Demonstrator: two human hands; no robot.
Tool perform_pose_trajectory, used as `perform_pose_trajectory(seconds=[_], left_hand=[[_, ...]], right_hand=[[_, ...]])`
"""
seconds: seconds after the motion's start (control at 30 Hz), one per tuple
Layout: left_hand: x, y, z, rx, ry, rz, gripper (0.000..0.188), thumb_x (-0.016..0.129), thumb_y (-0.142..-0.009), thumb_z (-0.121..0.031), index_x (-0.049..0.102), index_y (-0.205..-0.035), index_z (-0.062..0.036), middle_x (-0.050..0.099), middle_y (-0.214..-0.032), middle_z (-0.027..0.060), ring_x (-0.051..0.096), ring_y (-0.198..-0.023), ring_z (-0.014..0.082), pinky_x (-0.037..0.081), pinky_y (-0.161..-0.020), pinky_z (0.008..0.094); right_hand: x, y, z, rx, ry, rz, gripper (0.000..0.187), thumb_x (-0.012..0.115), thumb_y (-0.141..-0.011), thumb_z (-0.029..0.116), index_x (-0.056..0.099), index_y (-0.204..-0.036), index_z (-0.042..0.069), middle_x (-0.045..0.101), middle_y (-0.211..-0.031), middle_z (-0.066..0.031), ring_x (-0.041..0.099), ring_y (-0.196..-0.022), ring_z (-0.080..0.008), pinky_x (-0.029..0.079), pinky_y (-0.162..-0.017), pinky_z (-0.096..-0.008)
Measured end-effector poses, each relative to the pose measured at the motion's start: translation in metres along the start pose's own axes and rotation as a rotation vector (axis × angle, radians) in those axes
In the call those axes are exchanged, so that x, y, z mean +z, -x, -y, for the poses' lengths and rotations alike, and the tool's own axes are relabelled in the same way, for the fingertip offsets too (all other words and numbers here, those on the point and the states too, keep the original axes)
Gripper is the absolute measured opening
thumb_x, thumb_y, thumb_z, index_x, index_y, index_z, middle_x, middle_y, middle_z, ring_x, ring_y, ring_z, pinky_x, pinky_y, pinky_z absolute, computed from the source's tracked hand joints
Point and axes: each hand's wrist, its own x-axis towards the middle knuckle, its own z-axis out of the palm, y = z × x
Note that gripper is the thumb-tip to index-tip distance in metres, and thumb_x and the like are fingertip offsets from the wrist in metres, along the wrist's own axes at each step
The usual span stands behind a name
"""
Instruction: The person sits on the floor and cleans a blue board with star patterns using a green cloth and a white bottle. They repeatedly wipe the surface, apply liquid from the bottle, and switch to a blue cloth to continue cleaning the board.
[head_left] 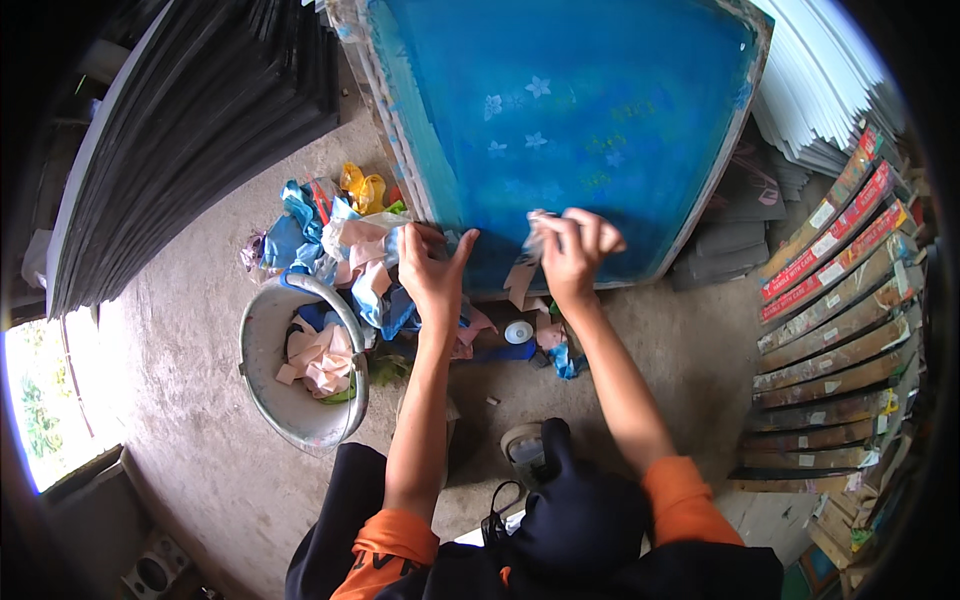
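Note:
A large blue screen printing frame [560,70] leans in front of me, with small pale flower shapes and faint yellowish patches on its mesh. My left hand [432,280] grips its lower left edge, the thumb on the face side and the fingers curled at the rim. Against the lower part of the mesh, my right hand [572,255] pinches a pale pinkish cloth scrap [519,282] that hangs below the fingers. The fingertips of this hand are slightly smeared by motion.
A grey bucket [262,395] with pink scraps [322,360] stands at left, beside a heap of coloured rags [290,240]. Dark sheets [200,130] are stacked far left, white sheets [825,80] far right. Several stained wooden frames [830,355] line the right. Near me stands a small container [524,447].

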Motion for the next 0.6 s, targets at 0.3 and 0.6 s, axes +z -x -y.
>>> perform_pose_trajectory(seconds=[0.3,0.6], left_hand=[[-0.016,0.005,-0.006,0.012,0.045,0.093,0.038,0.082,-0.066,-0.017,0.050,-0.080,-0.0015,0.051,-0.078,0.0086,0.049,-0.067,0.0230,0.043,-0.062,0.0362],[-0.051,-0.015,-0.025,0.361,0.039,0.486,0.021,0.071,-0.076,-0.012,0.063,-0.094,-0.0046,0.060,-0.087,0.0118,0.062,-0.080,0.0236,0.050,-0.072,0.0357]], right_hand=[[-0.027,-0.001,0.011,0.223,0.003,0.002,0.014,0.071,-0.075,0.008,0.061,-0.081,0.016,0.057,-0.092,0.0008,0.046,-0.091,-0.0216,0.033,-0.082,-0.0388],[-0.133,-0.055,-0.002,0.520,-0.682,0.179,0.005,0.065,-0.085,0.007,0.062,-0.086,0.002,0.069,-0.085,-0.0062,0.066,-0.077,-0.0129,0.047,-0.062,-0.0262]])
